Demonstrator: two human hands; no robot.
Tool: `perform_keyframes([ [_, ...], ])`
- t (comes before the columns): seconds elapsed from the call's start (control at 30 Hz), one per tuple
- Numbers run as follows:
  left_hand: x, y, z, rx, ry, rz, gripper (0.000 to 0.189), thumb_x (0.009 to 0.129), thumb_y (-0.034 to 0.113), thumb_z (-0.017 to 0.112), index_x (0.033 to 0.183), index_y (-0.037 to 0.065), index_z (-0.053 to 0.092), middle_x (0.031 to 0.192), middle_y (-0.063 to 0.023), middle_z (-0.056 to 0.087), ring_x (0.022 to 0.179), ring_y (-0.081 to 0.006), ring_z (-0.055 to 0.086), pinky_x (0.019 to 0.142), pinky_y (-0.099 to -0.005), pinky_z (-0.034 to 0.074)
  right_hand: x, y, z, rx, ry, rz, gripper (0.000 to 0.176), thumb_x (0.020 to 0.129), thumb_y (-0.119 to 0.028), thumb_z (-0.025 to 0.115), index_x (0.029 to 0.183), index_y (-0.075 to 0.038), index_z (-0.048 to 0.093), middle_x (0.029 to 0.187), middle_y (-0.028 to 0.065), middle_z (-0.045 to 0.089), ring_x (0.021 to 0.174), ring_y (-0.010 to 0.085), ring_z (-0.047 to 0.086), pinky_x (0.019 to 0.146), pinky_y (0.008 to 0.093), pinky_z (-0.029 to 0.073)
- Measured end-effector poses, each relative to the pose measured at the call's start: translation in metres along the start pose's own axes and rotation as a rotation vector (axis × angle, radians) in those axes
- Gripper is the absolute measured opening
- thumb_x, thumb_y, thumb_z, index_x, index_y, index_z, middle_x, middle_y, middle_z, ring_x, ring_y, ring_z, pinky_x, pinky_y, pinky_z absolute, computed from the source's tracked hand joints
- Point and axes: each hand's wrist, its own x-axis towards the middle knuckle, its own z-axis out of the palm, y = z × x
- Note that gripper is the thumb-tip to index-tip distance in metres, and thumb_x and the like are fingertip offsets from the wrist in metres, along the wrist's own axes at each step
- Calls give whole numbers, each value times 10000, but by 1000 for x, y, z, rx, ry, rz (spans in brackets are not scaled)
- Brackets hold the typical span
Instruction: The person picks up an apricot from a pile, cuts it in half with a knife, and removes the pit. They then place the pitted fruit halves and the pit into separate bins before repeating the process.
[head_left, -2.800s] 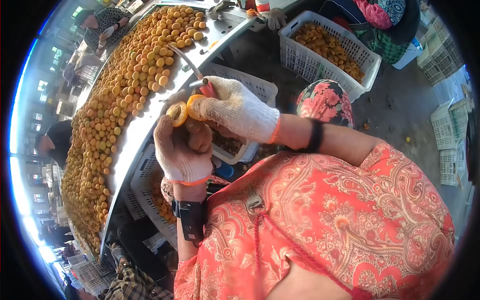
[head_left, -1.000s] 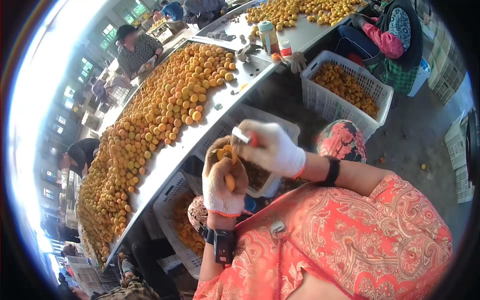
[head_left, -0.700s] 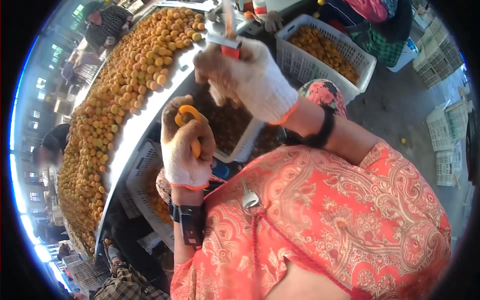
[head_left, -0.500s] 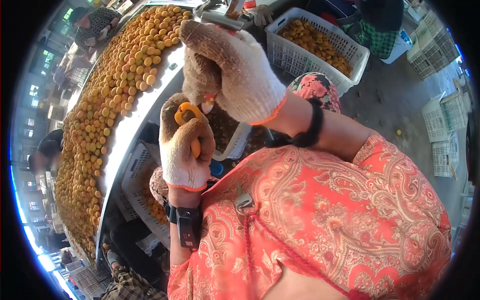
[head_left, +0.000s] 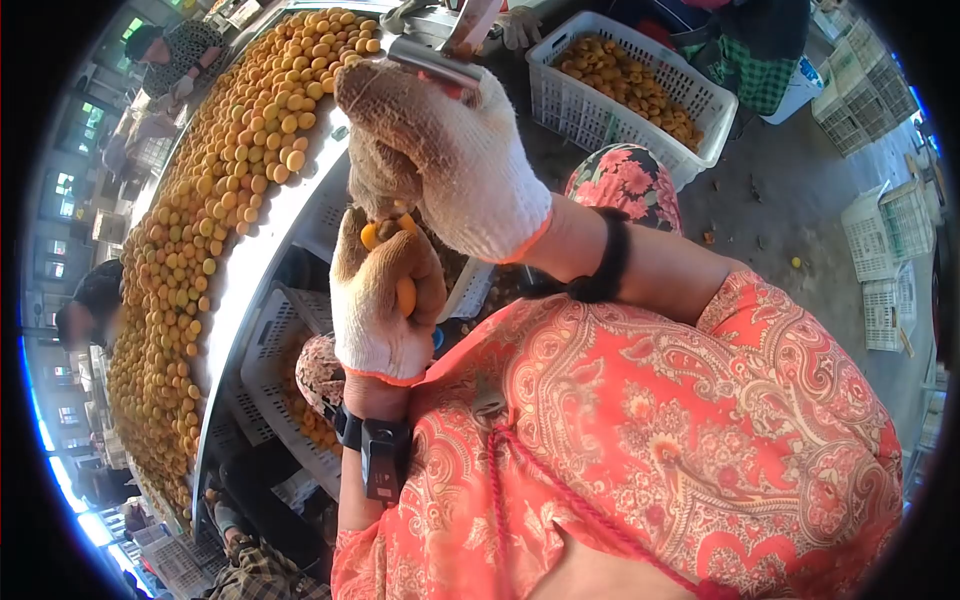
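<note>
My left hand (head_left: 385, 300), in a stained white knit glove, grips an apricot (head_left: 372, 236), its cut-open upper part showing at the fingertips. More orange flesh (head_left: 406, 297) shows between the lower fingers. Right above it, my right hand (head_left: 435, 160), gloved and browned at the fingers, is closed in a fist against the apricot. A bit of red (head_left: 455, 90) shows at the top of this fist, seemingly the handle of a small tool whose working end is hidden. Whole apricots (head_left: 210, 210) cover the long metal table (head_left: 232, 285) at the left.
A white crate (head_left: 715, 140) of apricot halves stands beyond my right arm. Another crate (head_left: 262, 350) with orange pieces sits under the table edge. A metal bar (head_left: 430, 62) lies behind my right fist. Co-workers (head_left: 180, 60) sit across the table; stacked crates (head_left: 870, 90) stand far right.
My right fist has come down and left onto the apricot, while my left hand has shifted slightly right. The pale-tipped red piece below the right fist is now hidden.
</note>
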Motion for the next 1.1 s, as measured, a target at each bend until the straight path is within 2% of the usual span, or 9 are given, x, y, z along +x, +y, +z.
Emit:
perform_keyframes([
  [0.23, 0, -8, -1, -1, -62, 76, 283, 896, -5, 594, 1157, 67, 510, 777, -11, 525, 524, -70, 477, 410, -187, 321, 3, 2, -5, 10, 15, 97, 292, 928, -256, 705, 734, -94, 559, 557, -2, 503, 418, 89, 442, 378, 267, 327],
  [0.3, 1, -8, 2, 26, -39, 100, 280, 896, -5, 594, 1154, 66, 513, 779, -14, 530, 522, -72, 480, 408, -190, 322, 5, -2, -8, 50, 50, 227, 485, 1013, -342, 559, 609, -141, 384, 497, -13, 339, 430, 118, 324, 432, 285, 254],
  [0.43, 23, -5, -5, 318, 34, 174, 262, 908, 41, 570, 1168, 25, 538, 717, 1, 494, 525, -50, 445, 461, -208, 329, 18, 17, -25, 167, 187, 307, 496, 978, -365, 594, 591, -159, 363, 497, -14, 296, 424, 137, 304, 427, 306, 244],
  [0.5, 46, -1, -28, 1045, -9, 356, 244, 892, 116, 660, 1103, 14, 592, 891, -111, 680, 622, -126, 597, 556, -279, 478, 32, 31, -44, 202, 269, 339, 488, 964, -358, 607, 584, -161, 373, 497, -12, 314, 415, 147, 305, 424, 311, 250],
  [0.63, 83, -11, -81, 1249, 138, 153, 226, 916, 224, 643, 985, 8, 643, 802, -95, 679, 629, -119, 586, 602, -275, 470, 53, 53, -79, 286, 497, 385, 448, 959, -313, 620, 596, -151, 412, 503, -4, 379, 382, 159, 319, 405, 321, 264],
  [0.7, 80, -3, -86, 700, 212, -122, 293, 968, 343, 561, 835, 86, 608, 608, 26, 492, 407, -84, 375, 373, -238, 221, 47, 50, -79, -83, 504, 374, 382, 951, -261, 636, 638, -134, 458, 506, 1, 404, 378, 158, 347, 400, 324, 280],
  [0.83, 65, 6, -95, 445, 290, -142, 336, 987, 393, 566, 920, 73, 641, 640, 1, 527, 433, -69, 392, 384, -220, 232, 39, 55, -81, -146, 476, 429, 314, 936, -244, 670, 701, -118, 504, 533, 0, 440, 382, 144, 369, 397, 316, 305],
  [0.93, 51, 17, -112, 290, 93, -42, 348, 1018, 314, 543, 1224, 42, 613, 766, -39, 587, 489, -50, 426, 412, -157, 314, 34, 59, -81, -140, 425, 416, 265, 919, -236, 691, 742, -117, 533, 553, -11, 468, 375, 117, 386, 366, 297, 298],
  [1.1, 33, 22, -108, 242, 151, -3, 371, 1037, 345, 513, 1245, 50, 596, 746, -46, 596, 477, -57, 415, 404, -168, 304, 22, 59, -70, -232, 265, 423, 251, 900, -234, 714, 748, -96, 569, 574, -13, 508, 385, 90, 427, 337, 267, 295],
])
